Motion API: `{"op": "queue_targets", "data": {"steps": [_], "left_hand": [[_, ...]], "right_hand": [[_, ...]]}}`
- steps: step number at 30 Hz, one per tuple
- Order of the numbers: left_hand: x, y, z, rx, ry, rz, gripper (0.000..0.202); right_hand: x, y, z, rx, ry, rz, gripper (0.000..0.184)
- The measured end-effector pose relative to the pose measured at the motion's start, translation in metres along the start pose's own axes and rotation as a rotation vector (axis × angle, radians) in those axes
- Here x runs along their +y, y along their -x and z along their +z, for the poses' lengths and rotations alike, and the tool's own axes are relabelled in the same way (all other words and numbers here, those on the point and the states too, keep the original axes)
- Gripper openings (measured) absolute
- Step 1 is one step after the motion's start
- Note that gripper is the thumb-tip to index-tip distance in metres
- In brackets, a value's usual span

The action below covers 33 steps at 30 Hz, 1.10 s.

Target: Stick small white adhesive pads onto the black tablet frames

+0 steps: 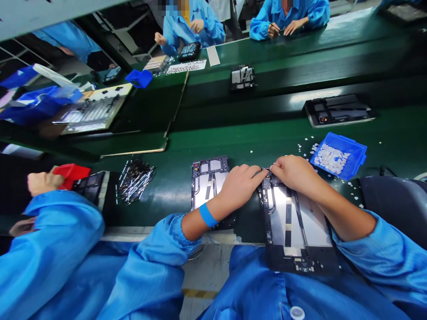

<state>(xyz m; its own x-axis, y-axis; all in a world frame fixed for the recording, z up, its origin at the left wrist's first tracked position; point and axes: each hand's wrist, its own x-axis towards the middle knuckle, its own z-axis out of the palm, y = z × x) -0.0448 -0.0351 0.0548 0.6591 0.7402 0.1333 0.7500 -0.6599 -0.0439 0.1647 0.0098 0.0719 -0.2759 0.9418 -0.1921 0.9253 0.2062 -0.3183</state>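
An opened tablet (pixel 312 218), its inner parts facing up, lies over the bench's near edge, with its lower end toward my body. My left hand (pixel 242 184), with a blue band at the wrist, grips the tablet's top left corner between thumb and fingers. At the top edge, my right hand (pixel 293 171) is closed in a pinch; whatever is between its fingertips is too small to make out. A second opened tablet (pixel 205 184) lies on the bench to the left, partly covered by my left hand and forearm.
Small white pieces fill a blue tray (pixel 355 155) at the right, with several scattered around it. Left of the tablets is a heap of thin dark strips (pixel 135 180). A neighbour's hand (pixel 45 183) is by a red bin (pixel 71 173). More devices (pixel 338 110) sit farther back.
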Motion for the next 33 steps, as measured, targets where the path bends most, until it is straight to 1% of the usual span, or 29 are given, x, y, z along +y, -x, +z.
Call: {"op": "queue_targets", "data": {"steps": [4,6,8,10,13,16,18,21,24,27,30,33], "left_hand": [[0.001,0.000,-0.001,-0.020,-0.082,0.045,0.036],[0.002,-0.001,-0.002,-0.051,-0.091,0.059,0.036],[0.002,-0.003,-0.004,-0.085,-0.090,0.066,0.036],[0.001,-0.004,-0.006,-0.112,-0.078,0.078,0.038],[-0.003,-0.006,-0.008,-0.125,-0.018,0.076,0.038],[-0.009,-0.006,-0.005,-0.108,0.114,0.033,0.038],[-0.012,-0.005,-0.002,-0.077,0.212,0.004,0.039],[-0.014,-0.004,0.000,-0.049,0.271,-0.017,0.040],[-0.012,-0.004,-0.003,-0.072,0.233,-0.023,0.040],[-0.010,-0.006,-0.008,-0.110,0.170,-0.024,0.039],[-0.006,-0.008,-0.014,-0.147,0.105,-0.013,0.038],[-0.003,-0.008,-0.017,-0.161,0.058,0.001,0.037]], "right_hand": [[0.002,0.001,0.004,0.028,-0.020,-0.015,0.035],[0.004,0.003,0.007,0.045,-0.058,-0.023,0.033],[0.009,0.008,0.011,0.079,-0.128,-0.062,0.028],[0.017,0.015,0.016,0.157,-0.204,-0.147,0.023],[0.031,0.028,0.025,0.280,-0.217,-0.354,0.031],[0.041,0.036,0.032,0.298,-0.101,-0.542,0.040],[0.044,0.037,0.033,0.286,-0.017,-0.601,0.040],[0.043,0.036,0.029,0.262,0.080,-0.651,0.038],[0.039,0.035,0.023,0.240,0.152,-0.690,0.040],[0.039,0.034,0.020,0.222,0.187,-0.686,0.041],[0.046,0.032,0.021,0.201,0.098,-0.689,0.040],[0.057,0.030,0.026,0.252,-0.065,-0.657,0.043]]}}
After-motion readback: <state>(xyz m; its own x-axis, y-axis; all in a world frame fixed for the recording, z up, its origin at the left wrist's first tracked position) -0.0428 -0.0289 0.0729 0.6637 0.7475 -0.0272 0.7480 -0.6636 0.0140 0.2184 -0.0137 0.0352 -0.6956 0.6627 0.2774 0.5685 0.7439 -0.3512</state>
